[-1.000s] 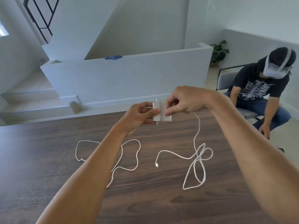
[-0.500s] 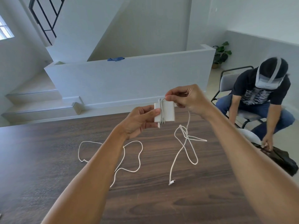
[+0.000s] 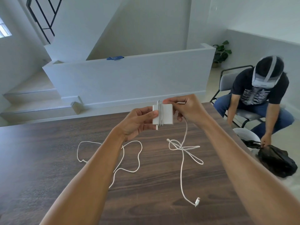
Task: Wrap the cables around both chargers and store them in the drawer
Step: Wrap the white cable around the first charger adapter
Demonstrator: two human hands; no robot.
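My left hand (image 3: 138, 121) grips a white square charger (image 3: 165, 114) by its left edge, held up above the dark wooden table (image 3: 48, 159). A couple of turns of its white cable (image 3: 182, 159) run around the charger's left part. My right hand (image 3: 186, 109) pinches that cable at the charger's top right. The rest of the cable hangs down, tangles in a loose knot on the table and ends in a plug (image 3: 197, 201). A second white cable (image 3: 136, 153) lies looped on the table under my left forearm; its charger is hidden.
Beyond the table's right edge a person sits on a chair (image 3: 227, 80), bent over a black bag (image 3: 277, 161) on the floor beside a white bucket (image 3: 246, 135). A low white wall (image 3: 129, 78) and steps (image 3: 32, 101) lie behind the table.
My right hand has carried the cable over the charger's top, adding a turn. The hanging cable was drawn up and its plug slid toward me across the table. The seated person bent lower.
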